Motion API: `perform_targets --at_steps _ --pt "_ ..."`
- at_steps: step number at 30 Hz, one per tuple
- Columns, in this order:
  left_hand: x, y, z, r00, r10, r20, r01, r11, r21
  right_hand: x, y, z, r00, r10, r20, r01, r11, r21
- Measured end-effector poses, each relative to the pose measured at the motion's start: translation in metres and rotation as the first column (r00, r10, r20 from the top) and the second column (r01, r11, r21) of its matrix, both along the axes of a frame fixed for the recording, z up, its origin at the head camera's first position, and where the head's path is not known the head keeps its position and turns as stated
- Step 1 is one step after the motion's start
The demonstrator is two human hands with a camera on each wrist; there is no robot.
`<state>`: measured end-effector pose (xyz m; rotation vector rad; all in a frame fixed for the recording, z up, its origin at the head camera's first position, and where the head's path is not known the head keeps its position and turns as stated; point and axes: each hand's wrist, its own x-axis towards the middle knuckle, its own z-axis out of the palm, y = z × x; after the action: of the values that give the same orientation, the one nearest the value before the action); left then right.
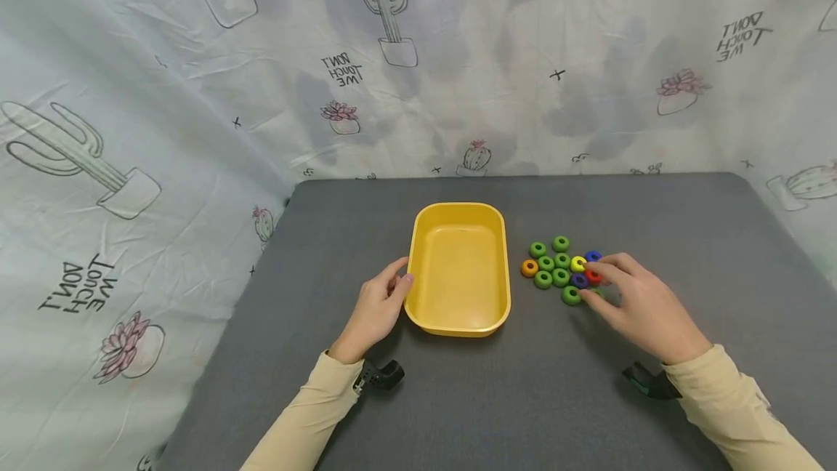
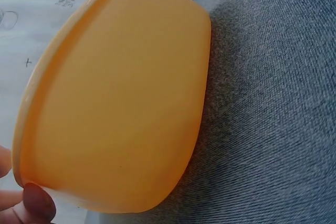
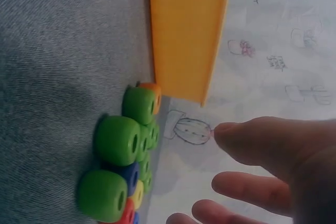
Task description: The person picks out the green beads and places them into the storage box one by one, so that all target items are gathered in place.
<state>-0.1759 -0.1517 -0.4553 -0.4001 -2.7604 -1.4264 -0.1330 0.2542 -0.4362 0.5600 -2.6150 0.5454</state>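
A yellow tray stands on the grey table. My left hand holds the tray's left side near the front corner, and in the left wrist view the fingertips are right at its rim. To the tray's right lies a group of thick ring-shaped beads, mostly green, such as the green bead. Among them are an orange bead, a yellow bead and a dark blue bead. My right hand hovers over the group's right side, thumb and fingers apart, partly covering a red bead.
A pale cloth with cactus drawings hangs behind the table and along its left side. Black wrist straps with small devices sit on both sleeves. The tray's floor is bare.
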Motion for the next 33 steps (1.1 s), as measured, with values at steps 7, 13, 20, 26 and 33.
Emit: perform_targets --at_steps 7,13,20,26,33 --pt "0.0 -0.002 -0.003 1.0 0.003 0.014 -0.004 0.999 0.032 -0.003 0.003 -0.009 0.998 -0.012 0.055 0.011 1.0 0.019" --pt "-0.001 -0.003 -0.006 1.0 0.018 0.014 -0.018 0.999 0.05 -0.005 0.006 -0.016 0.996 -0.015 0.084 0.011 0.999 0.042" --pt "-0.001 -0.002 -0.007 1.0 0.023 0.006 -0.023 0.997 0.073 -0.006 0.008 -0.019 0.991 -0.04 0.129 0.032 0.998 0.059" --pt "-0.002 -0.001 -0.011 1.0 0.022 0.005 -0.022 0.995 0.097 -0.006 0.01 -0.024 0.987 -0.053 0.155 0.044 0.997 0.061" --pt "-0.001 0.001 -0.011 1.0 0.017 0.0 -0.017 0.994 0.105 -0.007 0.012 -0.029 0.989 -0.039 0.142 0.032 0.998 0.048"
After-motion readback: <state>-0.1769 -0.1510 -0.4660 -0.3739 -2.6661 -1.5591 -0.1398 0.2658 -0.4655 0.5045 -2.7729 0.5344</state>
